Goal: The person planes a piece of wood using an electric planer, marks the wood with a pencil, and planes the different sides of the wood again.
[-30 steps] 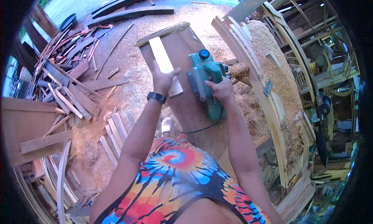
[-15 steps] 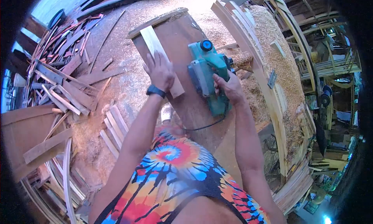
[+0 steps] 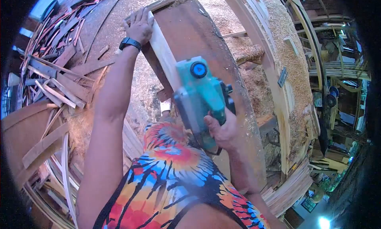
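Note:
A green power planer (image 3: 206,94) with a blue-capped knob is over the near part of a pale wood strip (image 3: 163,48), whose near end it hides. My right hand (image 3: 225,129) is closed around the planer's rear handle. At the far left end of the strip is my left hand (image 3: 139,27), a dark watch on its wrist, its fingers spread over the corner of the board. Both strip and planer are on a brown wooden work board (image 3: 190,28). A raised wooden cleat (image 3: 168,1) crosses the board's far edge.
Long curved timbers (image 3: 274,82) stand to the right, beside a heap of shavings (image 3: 295,62). Scrap wood (image 3: 59,80) is piled at the left. A wooden panel (image 3: 24,129) and more offcuts lie at the lower left.
My left hand has moved forward from the strip's middle to its far end. The planer, in my right hand, has moved left from beside the strip to over its near part.

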Demonstrator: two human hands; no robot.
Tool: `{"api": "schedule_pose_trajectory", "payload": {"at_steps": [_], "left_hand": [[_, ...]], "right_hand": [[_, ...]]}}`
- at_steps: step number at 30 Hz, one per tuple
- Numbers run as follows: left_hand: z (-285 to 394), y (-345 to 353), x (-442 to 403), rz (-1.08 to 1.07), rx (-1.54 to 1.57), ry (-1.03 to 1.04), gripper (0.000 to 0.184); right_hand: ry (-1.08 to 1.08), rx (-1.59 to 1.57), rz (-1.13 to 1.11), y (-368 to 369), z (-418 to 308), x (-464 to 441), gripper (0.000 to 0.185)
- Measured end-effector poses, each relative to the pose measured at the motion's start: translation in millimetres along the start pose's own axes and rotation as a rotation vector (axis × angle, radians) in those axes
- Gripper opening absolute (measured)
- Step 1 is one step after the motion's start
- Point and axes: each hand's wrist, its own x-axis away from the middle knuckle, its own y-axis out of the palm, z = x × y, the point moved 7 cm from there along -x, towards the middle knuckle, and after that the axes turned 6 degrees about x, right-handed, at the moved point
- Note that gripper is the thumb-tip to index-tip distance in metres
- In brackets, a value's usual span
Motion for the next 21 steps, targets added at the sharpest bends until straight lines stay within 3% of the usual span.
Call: {"api": "schedule_pose_trajectory", "payload": {"at_steps": [21], "left_hand": [[8, -11, 14, 0.123, 0.000, 0.057, 0.056]], "right_hand": [[-0.096, 0.117, -0.168, 44, -52, -32, 0.047]]}}
